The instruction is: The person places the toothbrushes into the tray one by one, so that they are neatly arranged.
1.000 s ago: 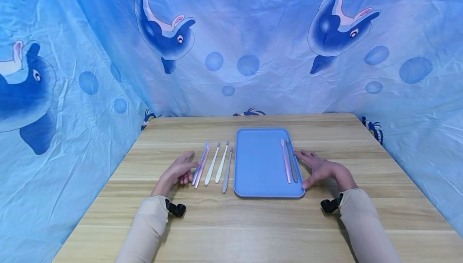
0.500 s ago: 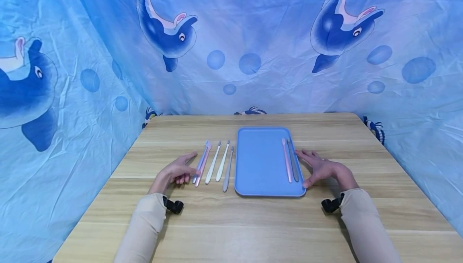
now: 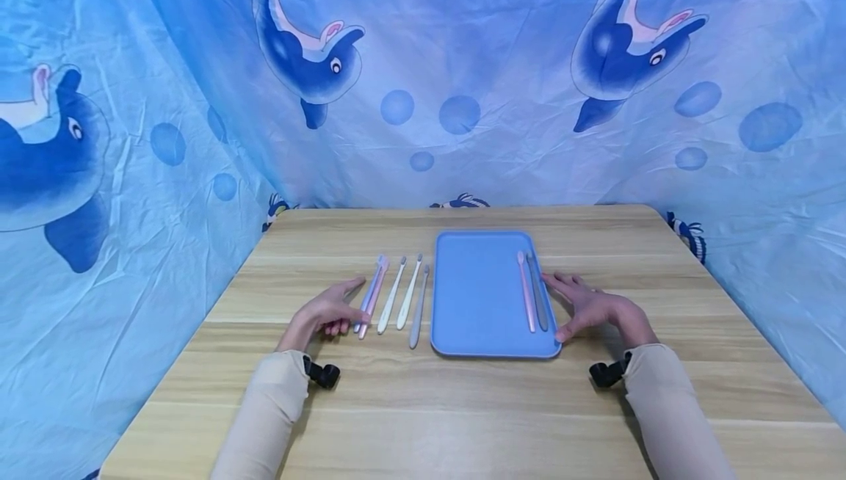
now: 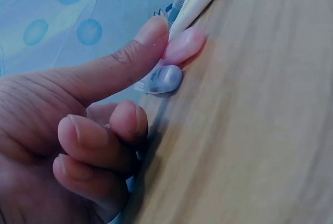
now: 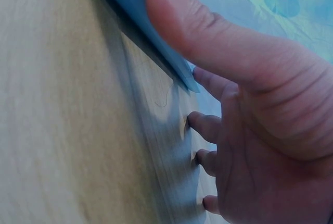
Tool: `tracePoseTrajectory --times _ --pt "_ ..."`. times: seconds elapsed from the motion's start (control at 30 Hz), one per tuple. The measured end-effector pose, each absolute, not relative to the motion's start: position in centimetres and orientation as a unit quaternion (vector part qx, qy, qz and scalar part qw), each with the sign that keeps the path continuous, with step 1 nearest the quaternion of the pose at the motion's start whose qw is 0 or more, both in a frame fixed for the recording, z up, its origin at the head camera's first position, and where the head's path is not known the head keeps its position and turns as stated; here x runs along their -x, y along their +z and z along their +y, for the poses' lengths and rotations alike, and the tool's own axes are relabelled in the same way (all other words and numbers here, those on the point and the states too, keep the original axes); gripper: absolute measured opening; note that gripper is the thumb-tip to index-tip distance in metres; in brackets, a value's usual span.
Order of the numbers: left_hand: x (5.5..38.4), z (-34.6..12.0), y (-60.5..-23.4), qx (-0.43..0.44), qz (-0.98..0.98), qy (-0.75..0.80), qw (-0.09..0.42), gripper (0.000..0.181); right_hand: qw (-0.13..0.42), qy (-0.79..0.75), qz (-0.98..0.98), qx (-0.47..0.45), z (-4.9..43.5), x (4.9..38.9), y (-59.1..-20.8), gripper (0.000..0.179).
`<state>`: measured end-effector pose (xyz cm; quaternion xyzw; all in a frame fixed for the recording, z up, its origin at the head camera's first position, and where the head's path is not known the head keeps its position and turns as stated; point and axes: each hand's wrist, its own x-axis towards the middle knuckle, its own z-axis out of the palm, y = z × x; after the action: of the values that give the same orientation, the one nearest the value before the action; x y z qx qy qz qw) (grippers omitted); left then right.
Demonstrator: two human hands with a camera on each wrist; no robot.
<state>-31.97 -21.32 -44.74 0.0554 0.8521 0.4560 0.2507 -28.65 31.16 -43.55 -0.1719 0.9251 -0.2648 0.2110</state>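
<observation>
In the head view, my left hand [image 3: 330, 308] lies over a pink toothbrush [image 3: 376, 291] and a light blue toothbrush [image 3: 369, 295], side by side on the table. Its thumb reaches across to the pink handle [image 4: 184, 46]; the index finger stretches forward, left of the pair, and the other fingers are bent. To their right lie two white toothbrushes [image 3: 391, 300] and a grey toothbrush [image 3: 418, 316]. A blue tray [image 3: 472, 296] bears another pink toothbrush [image 3: 526, 293] and another grey toothbrush [image 3: 539, 304]. My right hand [image 3: 588, 310] rests with spread fingers at the tray's right edge, thumb touching its rim.
The wooden table [image 3: 463, 414] extends around the tray and brushes. Behind it and at the sides hangs a blue curtain [image 3: 502, 172] printed with dolphins. A black wrist camera [image 3: 322, 375] sits on my left wrist, and another camera [image 3: 606, 373] on my right.
My left thumb has shifted slightly along the handles of the pink and light blue pair. The right hand, tray and other toothbrushes stay in place; the whole head view drifts slightly.
</observation>
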Motion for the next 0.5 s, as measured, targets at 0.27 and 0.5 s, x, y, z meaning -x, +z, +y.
tracePoseTrajectory --times 0.27,0.5 --pt "32.11 -21.33 -44.87 -0.055 0.852 0.457 0.249 0.103 0.215 -0.266 0.924 0.172 31.16 28.68 -43.47 0.129" --pt "31.96 -21.66 -44.85 -0.044 0.844 0.47 0.255 0.099 0.215 -0.266 0.923 0.176 31.19 28.73 -43.47 0.13"
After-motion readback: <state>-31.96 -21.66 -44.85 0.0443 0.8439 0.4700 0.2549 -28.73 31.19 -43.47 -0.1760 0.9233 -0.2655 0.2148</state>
